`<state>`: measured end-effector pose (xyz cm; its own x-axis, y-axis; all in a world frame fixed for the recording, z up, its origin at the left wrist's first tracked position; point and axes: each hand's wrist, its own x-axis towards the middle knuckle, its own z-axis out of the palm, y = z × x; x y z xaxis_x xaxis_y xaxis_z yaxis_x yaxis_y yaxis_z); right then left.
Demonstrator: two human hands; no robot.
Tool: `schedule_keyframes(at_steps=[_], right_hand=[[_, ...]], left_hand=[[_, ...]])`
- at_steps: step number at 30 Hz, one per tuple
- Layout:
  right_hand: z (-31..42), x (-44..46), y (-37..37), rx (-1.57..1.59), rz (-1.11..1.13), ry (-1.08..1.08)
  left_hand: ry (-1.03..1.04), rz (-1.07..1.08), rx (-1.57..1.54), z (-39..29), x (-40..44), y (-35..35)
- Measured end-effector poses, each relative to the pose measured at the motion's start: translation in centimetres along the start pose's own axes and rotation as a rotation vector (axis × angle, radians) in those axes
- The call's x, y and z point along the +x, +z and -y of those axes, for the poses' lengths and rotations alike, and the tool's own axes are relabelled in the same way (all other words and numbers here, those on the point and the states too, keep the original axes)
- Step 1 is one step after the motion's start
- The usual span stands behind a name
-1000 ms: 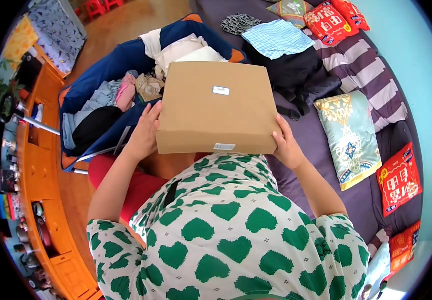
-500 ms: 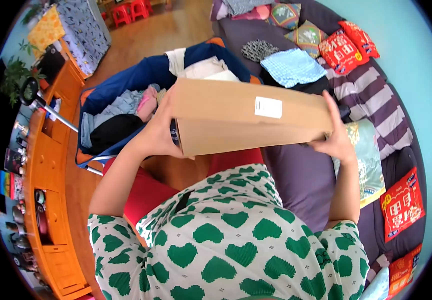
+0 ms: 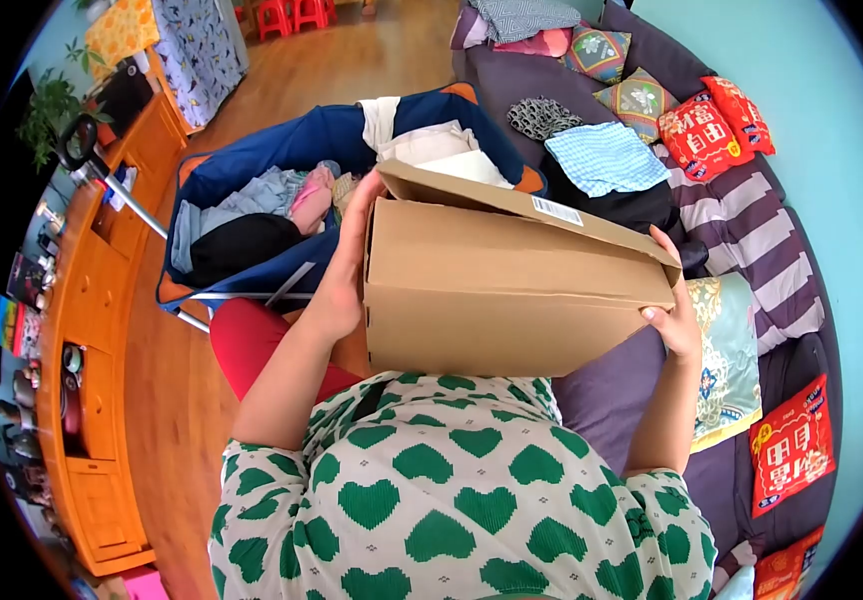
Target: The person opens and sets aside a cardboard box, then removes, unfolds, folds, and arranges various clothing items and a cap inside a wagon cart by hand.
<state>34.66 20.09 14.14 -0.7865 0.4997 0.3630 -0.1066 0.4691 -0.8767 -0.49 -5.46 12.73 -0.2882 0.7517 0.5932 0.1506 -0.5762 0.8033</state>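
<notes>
A brown cardboard box [image 3: 512, 280] is held up in front of my body, between both hands. One flap, bearing a white label [image 3: 558, 211], stands slightly raised along its far upper edge. My left hand [image 3: 347, 270] presses against the box's left end, with the fingers reaching up along its side. At the right end, my right hand [image 3: 677, 305] grips the corner, its thumb on the near face and its fingers behind. The inside of the box is hidden.
Beyond the box stands a blue wheeled cart [image 3: 252, 160] holding clothes, its handle [image 3: 79, 140] sticking out left. A dark sofa [image 3: 612, 400] on the right carries a blue checked cloth [image 3: 607, 158], red cushions [image 3: 704, 136] and a patterned pillow [image 3: 727, 350]. An orange cabinet [image 3: 92, 400] lines the left.
The box has tilted and come lower, nearer my body, so more of its broad near face shows. Its labelled flap now stands apart from the body. Both hands have shifted with it.
</notes>
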Motion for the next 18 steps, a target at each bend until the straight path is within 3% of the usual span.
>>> schedule_keyframes(at_steps=[3, 8, 15, 18], right_hand=[[0.4, 0.0, 0.2, 0.036, 0.017, 0.036], [0.5, 0.6, 0.8, 0.064, 0.041, 0.003], [-0.2, 1.4, 1.9, 0.108, 0.001, -0.057], [-0.1, 1.7, 2.1, 0.116, 0.005, -0.068]], left_hand=[[-0.183, -0.202, -0.179, -2.8, 1.9, 1.5], [-0.536, -0.082, 0.016, -3.3, 5.2, -1.3], [-0.393, 0.123, 0.603, -4.2, 7.2, -3.5], [-0.343, 0.136, 0.706, -4.7, 8.0, -3.7]])
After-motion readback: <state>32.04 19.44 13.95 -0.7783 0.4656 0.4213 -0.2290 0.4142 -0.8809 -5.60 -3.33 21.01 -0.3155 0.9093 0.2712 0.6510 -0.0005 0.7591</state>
